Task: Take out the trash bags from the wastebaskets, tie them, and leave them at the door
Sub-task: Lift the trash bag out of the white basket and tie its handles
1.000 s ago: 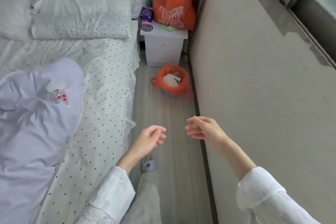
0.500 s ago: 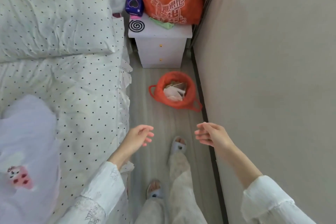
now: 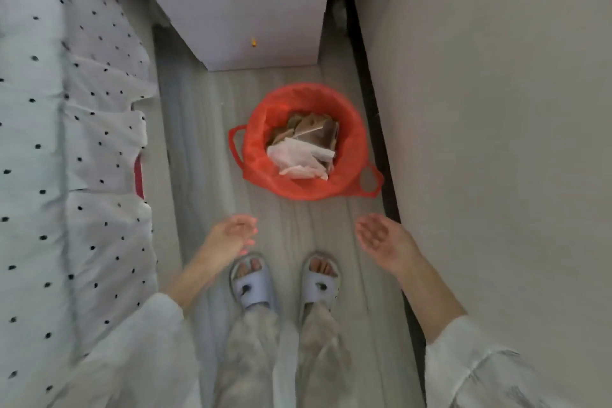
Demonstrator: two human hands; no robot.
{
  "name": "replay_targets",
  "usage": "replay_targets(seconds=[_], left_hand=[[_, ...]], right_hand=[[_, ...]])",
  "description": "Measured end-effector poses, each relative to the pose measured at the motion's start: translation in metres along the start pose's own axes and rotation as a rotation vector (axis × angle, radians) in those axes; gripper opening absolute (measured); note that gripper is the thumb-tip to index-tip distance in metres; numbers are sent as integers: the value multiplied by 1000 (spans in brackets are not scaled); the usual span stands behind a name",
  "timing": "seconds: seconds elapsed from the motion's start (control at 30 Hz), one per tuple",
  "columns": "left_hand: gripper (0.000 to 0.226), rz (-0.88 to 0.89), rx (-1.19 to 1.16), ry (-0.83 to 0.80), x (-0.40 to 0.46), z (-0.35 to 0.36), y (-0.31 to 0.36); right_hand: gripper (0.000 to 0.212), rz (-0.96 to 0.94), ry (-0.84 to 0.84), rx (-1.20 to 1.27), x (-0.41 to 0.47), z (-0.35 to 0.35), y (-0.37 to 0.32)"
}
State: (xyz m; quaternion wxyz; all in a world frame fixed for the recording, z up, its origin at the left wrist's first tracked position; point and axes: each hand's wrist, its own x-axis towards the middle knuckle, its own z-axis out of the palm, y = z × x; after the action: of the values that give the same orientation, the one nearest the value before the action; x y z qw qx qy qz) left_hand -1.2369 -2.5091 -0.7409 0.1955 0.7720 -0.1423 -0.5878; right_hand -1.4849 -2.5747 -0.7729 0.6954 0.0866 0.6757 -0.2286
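Head view: orange trash bag (image 3: 344,172) lined the wastebasket on the floor between nightstand (image 3: 265,16) and feet, beside the wall. Left hand (image 3: 231,235) and right hand (image 3: 384,238) hung loose, empty, short of it. Risk: lifting by one handle could tip tissues out.

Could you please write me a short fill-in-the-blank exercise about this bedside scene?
1. The trash bag lining the wastebasket is ____ in colour.
2. The left hand and right hand both hold ____.
3. The bag stands on the floor in front of a white ____.
4. The bedsheet is patterned with black ____.

Missing words: orange; nothing; nightstand; dots
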Motion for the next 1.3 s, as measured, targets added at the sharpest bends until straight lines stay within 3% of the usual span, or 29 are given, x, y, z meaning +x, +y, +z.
replay_targets(seconds=[0.1, 0.23, 0.33, 0.4, 0.47, 0.53, 0.6, 0.73, 1.1, 1.23, 1.3], left_hand=[[27, -22, -98, 9, 79, 16, -16], [49, -257, -444, 7, 160, 28, -39], [74, -323, -686, -27, 203, 23, -49], [94, -312, -803, -85, 223, 18, -52], [96, -280, -879, -126, 233, 18, -50], [64, -263, -907, -84, 233, 21, -44], [15, -260, -831, 28, 230, 24, -42], [20, -242, -606, 82, 209, 22, -35], [11, 5, -187, -2, 151, -6, 53], [30, -38, -29, 86, 144, -15, 70], [43, -81, 131, 135, 148, -21, 75]], right_hand=[[23, 4, 44, 52, 79, -3, 6], [21, -6, 72, 99, 162, 0, 11], [63, -17, 74, 202, 199, 8, 8], [68, -48, 58, 285, 215, 13, 7], [43, -85, 34, 288, 221, 18, 9], [16, -131, 61, 276, 217, 21, 10], [18, -187, 95, 308, 204, 20, 8], [19, -259, 100, 363, 161, 16, 1], [29, -788, 149, -45, 48, 78, -64], [17, -735, -8, -267, 24, 98, -75], [21, -711, 6, -424, 20, 103, -79]])
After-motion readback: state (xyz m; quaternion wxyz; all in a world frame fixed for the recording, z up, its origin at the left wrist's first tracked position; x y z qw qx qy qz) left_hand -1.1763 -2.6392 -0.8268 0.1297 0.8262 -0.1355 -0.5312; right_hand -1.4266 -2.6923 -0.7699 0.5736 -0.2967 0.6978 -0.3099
